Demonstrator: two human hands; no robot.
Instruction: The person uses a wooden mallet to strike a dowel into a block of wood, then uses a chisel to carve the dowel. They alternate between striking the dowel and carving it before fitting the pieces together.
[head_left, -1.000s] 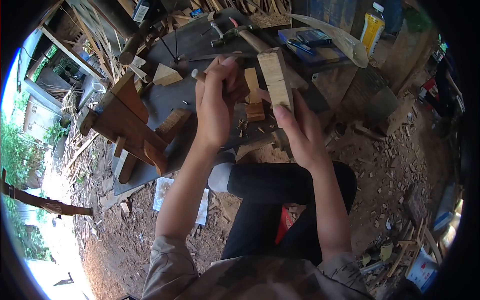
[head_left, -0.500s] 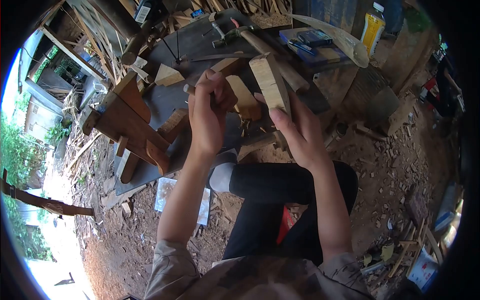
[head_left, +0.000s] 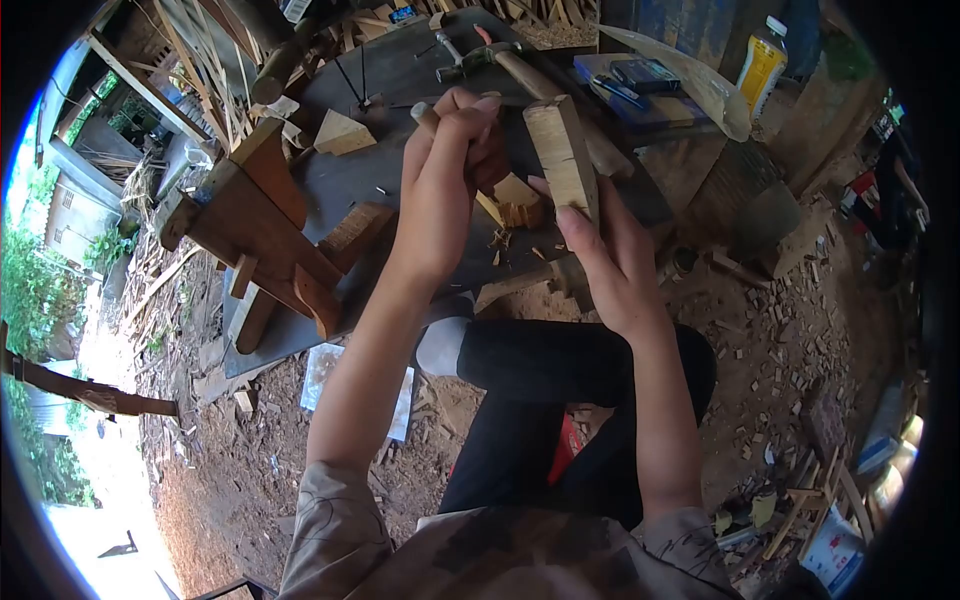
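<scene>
My right hand (head_left: 610,245) holds a pale squared wood block (head_left: 562,155) upright, thumb on its near face and fingers behind it. My left hand (head_left: 445,185) is closed around a thin round wooden handle (head_left: 424,116), whose end sticks out above the fist; the rest of that tool is hidden. Between and below the hands, a yellowish wood piece (head_left: 518,203) with a rough cut end stands on the dark work surface (head_left: 390,190), with small shavings beside it.
A brown wooden frame (head_left: 265,220) stands at the left. A hammer (head_left: 520,75) lies at the back, near a wedge block (head_left: 343,133). Farther right are a blue box (head_left: 645,75) and a yellow bottle (head_left: 763,65). Wood chips cover the ground (head_left: 760,370).
My left hand has moved right and up, nearer the block. My right hand and its block have shifted slightly right. The view has shifted a little.
</scene>
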